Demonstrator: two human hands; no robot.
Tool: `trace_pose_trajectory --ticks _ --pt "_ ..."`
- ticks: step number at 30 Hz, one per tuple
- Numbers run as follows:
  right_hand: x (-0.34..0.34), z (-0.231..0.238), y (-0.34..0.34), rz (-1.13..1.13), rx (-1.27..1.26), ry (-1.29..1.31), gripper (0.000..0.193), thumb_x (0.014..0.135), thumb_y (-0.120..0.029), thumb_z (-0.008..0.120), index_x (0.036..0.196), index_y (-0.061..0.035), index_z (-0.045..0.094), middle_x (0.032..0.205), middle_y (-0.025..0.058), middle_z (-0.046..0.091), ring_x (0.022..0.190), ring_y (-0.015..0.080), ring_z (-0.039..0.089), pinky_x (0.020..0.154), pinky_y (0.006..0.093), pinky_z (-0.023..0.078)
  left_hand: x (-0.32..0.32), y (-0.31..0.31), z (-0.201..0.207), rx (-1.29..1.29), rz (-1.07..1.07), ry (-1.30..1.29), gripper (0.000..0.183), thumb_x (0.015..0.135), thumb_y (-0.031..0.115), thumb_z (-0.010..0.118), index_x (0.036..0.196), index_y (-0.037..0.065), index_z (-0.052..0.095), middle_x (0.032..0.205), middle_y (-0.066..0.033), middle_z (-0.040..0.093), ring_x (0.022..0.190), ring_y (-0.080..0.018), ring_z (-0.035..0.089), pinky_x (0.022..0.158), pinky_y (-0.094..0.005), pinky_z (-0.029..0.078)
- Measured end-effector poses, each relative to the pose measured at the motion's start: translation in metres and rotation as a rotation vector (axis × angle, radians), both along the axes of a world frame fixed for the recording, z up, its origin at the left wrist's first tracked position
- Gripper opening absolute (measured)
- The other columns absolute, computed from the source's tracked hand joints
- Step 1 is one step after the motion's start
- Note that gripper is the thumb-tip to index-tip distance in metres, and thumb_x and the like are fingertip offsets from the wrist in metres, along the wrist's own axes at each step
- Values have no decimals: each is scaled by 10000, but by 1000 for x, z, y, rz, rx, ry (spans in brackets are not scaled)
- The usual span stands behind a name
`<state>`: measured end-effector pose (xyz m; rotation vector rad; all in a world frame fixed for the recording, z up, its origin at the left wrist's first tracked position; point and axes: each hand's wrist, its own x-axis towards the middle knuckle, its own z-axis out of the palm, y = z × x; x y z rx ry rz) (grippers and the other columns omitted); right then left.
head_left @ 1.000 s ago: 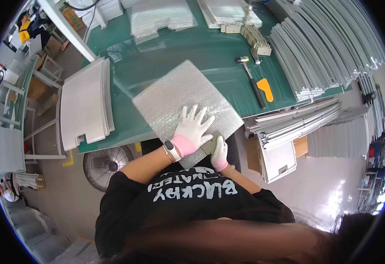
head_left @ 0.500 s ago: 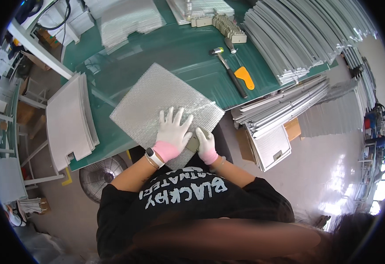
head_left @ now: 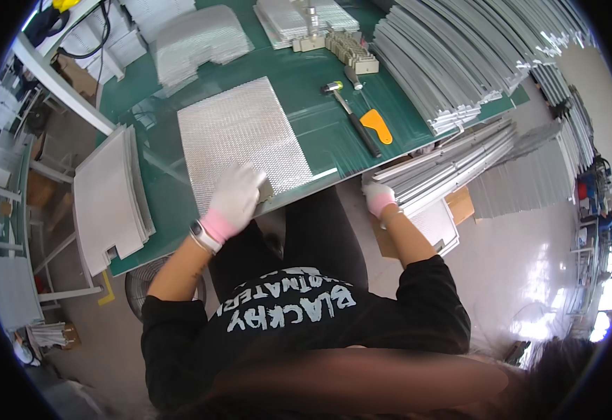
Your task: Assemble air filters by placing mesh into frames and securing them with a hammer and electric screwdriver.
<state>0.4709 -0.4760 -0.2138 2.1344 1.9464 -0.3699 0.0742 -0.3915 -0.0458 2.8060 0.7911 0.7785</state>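
A silvery mesh sheet (head_left: pixel 239 129) lies flat on the green table, its near edge along the table's front edge. My left hand (head_left: pixel 234 197), in a white glove with a pink cuff, rests on the sheet's near part, fingers outstretched and slightly blurred. Beside its fingertips sits a small khaki block (head_left: pixel 266 189) at the sheet's near edge, partly hidden by the hand. Off to the right, my gloved right hand (head_left: pixel 378 199) is closed at the near end of a pile of long metal frame strips (head_left: pixel 453 166); its fingertips are partly hidden.
A hammer (head_left: pixel 351 119), an orange scraper (head_left: pixel 377 126) and beige blocks (head_left: pixel 351 52) lie on the table. Stacked strips (head_left: pixel 446 63) fill its far right. White panels (head_left: pixel 106 199) stand at the left edge, and mesh sheets (head_left: pixel 201 42) are piled behind. A floor fan (head_left: pixel 145 283) stands below.
The mesh sheet has turned and moved left, fully onto the table. My left hand went left with it. My right hand left the sheet and moved right to the metal strips.
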Motion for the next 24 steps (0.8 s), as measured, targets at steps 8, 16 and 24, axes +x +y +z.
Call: trace_pose_trajectory --ticks 8,16,24 --pt "-174 161 -29 670 46 494 115 821 -205 603 877 -153 688 806 86 672 756 317 688 705 464 554 34 -129 -171 -1395 -72 -687 513 959 146 509 1430 -6 375 1223 -141 647 1154 -219 608 1005 -326 466" --pt "-216 121 -76 210 -330 1781 282 898 -131 644 1164 -37 642 1099 144 684 916 223 689 763 304 561 -33 -113 -58 -947 -53 -907 292 988 200 499 1150 0 637 1159 -192 665 1127 -313 620 1036 -451 451" --pt "31 80 -65 -814 674 2594 543 944 -537 498 1159 -50 604 1022 85 605 907 212 548 865 358 448 -205 -119 12 -369 237 -1888 423 1037 477 351 856 115 470 636 43 301 548 -117 330 700 -298 414"
